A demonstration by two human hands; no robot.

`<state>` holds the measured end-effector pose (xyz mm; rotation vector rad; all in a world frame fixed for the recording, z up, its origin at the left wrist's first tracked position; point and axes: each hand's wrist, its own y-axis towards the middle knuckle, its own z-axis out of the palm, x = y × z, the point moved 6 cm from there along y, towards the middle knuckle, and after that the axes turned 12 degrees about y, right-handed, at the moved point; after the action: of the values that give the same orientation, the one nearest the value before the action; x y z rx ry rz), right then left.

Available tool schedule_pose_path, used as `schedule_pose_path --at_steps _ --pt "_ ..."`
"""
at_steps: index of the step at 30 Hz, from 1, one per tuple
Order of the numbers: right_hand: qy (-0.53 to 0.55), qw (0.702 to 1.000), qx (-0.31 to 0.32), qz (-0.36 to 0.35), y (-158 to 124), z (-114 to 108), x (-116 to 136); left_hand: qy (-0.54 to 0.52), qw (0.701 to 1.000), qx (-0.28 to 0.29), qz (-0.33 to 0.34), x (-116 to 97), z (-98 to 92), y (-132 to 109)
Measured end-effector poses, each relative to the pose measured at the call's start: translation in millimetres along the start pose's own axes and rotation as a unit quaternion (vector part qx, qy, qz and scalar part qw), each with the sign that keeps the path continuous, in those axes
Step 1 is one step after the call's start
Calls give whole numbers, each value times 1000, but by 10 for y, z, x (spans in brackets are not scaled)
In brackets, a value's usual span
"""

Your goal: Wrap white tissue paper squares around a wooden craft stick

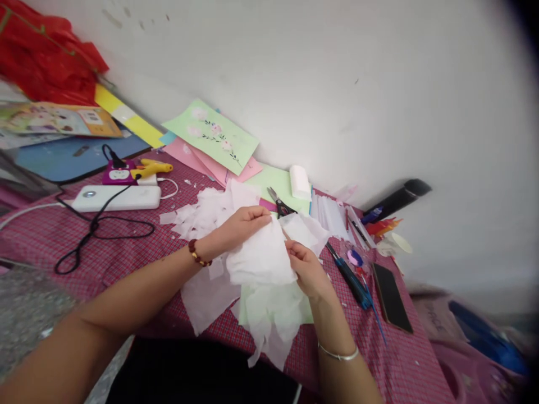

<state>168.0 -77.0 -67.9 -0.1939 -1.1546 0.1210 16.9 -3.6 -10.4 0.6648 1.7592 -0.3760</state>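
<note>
A sheet of white tissue paper [261, 255] hangs between my hands over the middle of the table. My left hand [248, 224] pinches its upper edge between thumb and fingers. At its right edge, my right hand [304, 264] is closed on the same paper. Torn tissue pieces [197, 216] lie in a heap to the left, and more loose strips [269, 320] spread below over a light green sheet. Black-handled scissors [284, 207] rest just beyond my hands. Farther back lies a green card with pink flowers [214, 134], on top of pink sheets.
To the left are a white power bank [117, 198], a black cable [95, 227] and a yellow glue gun [151, 168]. On the right lie a blue-handled cutter [352, 280] and a phone [392, 297]. A tissue roll [299, 182] stands near the wall.
</note>
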Motion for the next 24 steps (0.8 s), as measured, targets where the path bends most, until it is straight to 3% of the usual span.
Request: schedule_pose_path --at_steps 3,7,9,11,13,14,17,19,22,24 --pt "54 998 11 27 -45 -37 -3 8 1000 -14 6 -2 -38 24" --pt "80 995 22 53 -45 -56 -87 104 993 12 59 18 16 66" --pt "71 996 30 55 -31 -25 -138 217 972 -33 83 20 8 56" --pt "64 997 16 27 -12 -5 -146 339 926 -121 112 -46 -30 0" --pt "59 998 -14 -16 -1 -10 -124 386 899 -160 130 -125 -18 -73" --pt "55 998 -25 -34 0 -14 -114 377 907 -139 126 -138 18 -93" --pt "25 997 -24 -65 -6 -9 -111 303 951 3 67 -73 203 -124" --pt "-7 997 -11 -79 -13 -2 -112 266 961 68 37 -11 313 -139" --pt "-46 995 1 -86 -18 3 -112 209 972 103 14 81 395 -120" --pt "-37 997 -3 -69 -14 -4 -115 176 980 97 -2 128 388 -91"
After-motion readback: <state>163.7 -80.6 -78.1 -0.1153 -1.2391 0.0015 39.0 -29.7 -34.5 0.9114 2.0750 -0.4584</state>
